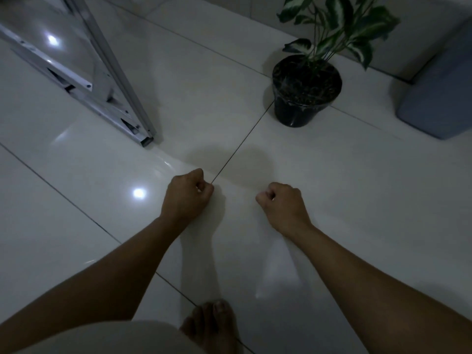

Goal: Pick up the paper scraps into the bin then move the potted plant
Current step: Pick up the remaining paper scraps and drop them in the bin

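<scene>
My left hand (187, 198) is closed in a fist low over the white tiled floor, and a small pale bit of paper scrap (198, 188) shows between its fingers. To its right, my right hand (283, 204) is also a closed fist, with a pale paper scrap (267, 194) peeking out by the thumb. Beyond the hands stands the potted plant (305, 98), a black pot with green-and-white leaves. A grey-blue bin (439, 98) sits at the far right edge, right of the plant. No loose scraps are visible on the floor.
A metal frame leg (122, 98) slants across the upper left and ends on the floor near my left hand. My bare foot (212, 325) and knee are at the bottom. A white wall runs behind the plant.
</scene>
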### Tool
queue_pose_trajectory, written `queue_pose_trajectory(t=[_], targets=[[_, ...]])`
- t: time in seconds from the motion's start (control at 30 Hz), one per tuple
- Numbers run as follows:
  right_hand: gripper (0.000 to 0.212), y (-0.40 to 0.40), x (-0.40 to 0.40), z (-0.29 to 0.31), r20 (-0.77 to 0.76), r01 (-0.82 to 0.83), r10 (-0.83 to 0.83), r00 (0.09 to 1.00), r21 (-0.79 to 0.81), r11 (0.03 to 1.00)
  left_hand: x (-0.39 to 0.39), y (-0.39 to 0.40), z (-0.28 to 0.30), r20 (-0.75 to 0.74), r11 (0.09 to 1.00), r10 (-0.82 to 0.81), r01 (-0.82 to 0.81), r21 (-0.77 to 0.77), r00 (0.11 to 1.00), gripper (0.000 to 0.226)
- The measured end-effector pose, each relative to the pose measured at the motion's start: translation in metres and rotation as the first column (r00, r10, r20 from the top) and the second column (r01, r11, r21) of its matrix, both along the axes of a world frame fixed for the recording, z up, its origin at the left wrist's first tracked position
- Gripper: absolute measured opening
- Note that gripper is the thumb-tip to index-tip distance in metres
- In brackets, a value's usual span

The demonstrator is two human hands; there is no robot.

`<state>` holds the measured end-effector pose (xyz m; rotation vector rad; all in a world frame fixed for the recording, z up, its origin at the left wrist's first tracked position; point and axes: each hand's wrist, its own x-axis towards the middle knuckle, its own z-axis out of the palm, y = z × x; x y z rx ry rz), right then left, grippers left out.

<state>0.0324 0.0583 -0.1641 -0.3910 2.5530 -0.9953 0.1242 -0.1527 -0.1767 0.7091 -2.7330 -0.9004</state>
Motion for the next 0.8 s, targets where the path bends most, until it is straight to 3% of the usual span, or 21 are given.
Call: queue_pose_trajectory(t=[0.27,0.67,0.73,0.8], targets=[[0.029,0.043,-0.035,0.070,0.035,0.100,-0.097,0.995,-0.070,0.993,-0.056,0.055,0.072,-0.034,0.979,-0.179,0.182,0.093,0.983,0.044],[0.044,0.124,-0.124,0.203,-0.156,0.218,-0.264,0.952,-0.260,0.941,-0.178,0.155,0.210,-0.120,0.902,-0.378,0.394,0.174,0.918,0.046],[0.037,0.141,-0.145,0.223,-0.038,0.331,-0.367,0.929,-0.354,0.875,-0.206,0.181,0.234,-0.130,0.878,-0.413,0.432,0.207,0.902,0.043],[0.028,0.152,-0.162,0.235,0.257,0.515,-0.446,0.857,-0.456,0.726,-0.230,0.200,0.248,-0.124,0.859,-0.440,0.457,0.232,0.889,0.038]])
